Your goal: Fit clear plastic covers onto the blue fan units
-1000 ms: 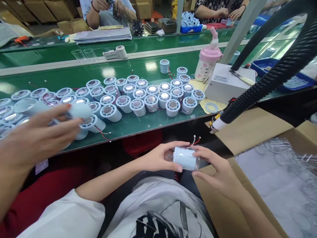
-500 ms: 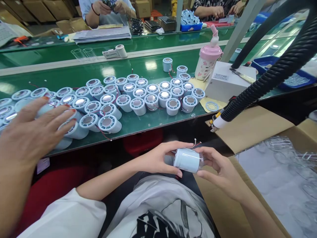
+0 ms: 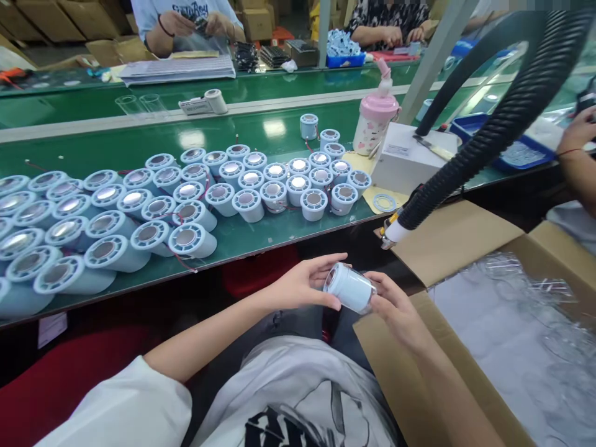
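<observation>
So the left hand [image 3: 310, 284] has its fingers curled behind one end of a pale blue cylinder [image 3: 351, 288], thumb underneath, while the right hand [image 3: 395, 304] grips the opposite end. Both are holding on, nothing let go. The cylinder is tilted above the lap, in front of the bench edge, with what looks like clear plastic around it. My guess is the hold at both ends keeps it steady and leaves the middle uncovered.

Just right of the right hand is an open cardboard box [image 3: 398, 360] with clear plastic pieces [image 3: 554, 335] inside, probably parked there for easy reach. Ahead, the green bench [image 3: 254, 242] carries a crowd of similar blue units [image 3: 249, 206], ringed ends up, maybe so they pack close. A black hose [image 3: 447, 177] arches down nearby, its tip clear of the hands.
</observation>
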Tool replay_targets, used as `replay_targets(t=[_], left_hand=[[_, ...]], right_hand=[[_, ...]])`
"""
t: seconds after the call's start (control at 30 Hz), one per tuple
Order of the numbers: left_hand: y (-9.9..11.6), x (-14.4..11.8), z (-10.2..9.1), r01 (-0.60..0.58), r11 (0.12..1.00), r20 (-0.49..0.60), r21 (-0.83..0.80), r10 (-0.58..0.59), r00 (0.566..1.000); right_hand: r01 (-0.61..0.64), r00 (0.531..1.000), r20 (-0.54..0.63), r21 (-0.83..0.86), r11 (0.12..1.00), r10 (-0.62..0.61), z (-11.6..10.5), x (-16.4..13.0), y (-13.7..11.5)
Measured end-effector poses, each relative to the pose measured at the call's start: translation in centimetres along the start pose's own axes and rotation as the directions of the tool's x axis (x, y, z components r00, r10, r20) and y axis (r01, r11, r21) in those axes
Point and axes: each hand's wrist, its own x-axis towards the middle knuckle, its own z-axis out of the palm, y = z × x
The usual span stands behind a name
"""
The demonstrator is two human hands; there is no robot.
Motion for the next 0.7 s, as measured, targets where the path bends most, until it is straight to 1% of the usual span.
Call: replay_targets(t=[0.07,0.17,0.27,0.33,0.47,0.7], left_hand=[[-0.4,2.4,-0.2,0.039,0.998,-0.028,-0.045,-0.040,0.999],[-0.3,6.1,-0.1,0.042,0.999,0.009,-0.024,-0.042,0.999],[0.3,8.8,0.1,0.022,1.000,0.070,0.022,-0.023,0.997],[0.7,9.9,0.1,0.013,0.999,0.089,0.051,-0.018,0.996],[1.4,10.3,0.0,0.011,0.996,0.086,0.088,-0.018,0.996],[1.5,9.1,-0.7,0.028,0.995,0.056,0.093,-0.033,0.998]], right_hand=[[0.070,0.995,-0.084,0.106,0.992,-0.061,-0.7,0.9,1.6],[0.176,0.971,-0.190,0.148,0.973,-0.147,-1.6,2.5,3.3],[0.243,0.949,-0.248,0.179,0.953,-0.195,-2.1,3.9,4.1],[0.267,0.941,-0.262,0.196,0.944,-0.212,-2.4,4.6,4.1],[0.277,0.942,-0.256,0.218,0.936,-0.219,-2.5,5.4,3.8],[0.244,0.953,-0.232,0.217,0.945,-0.193,-2.1,5.3,3.6]])
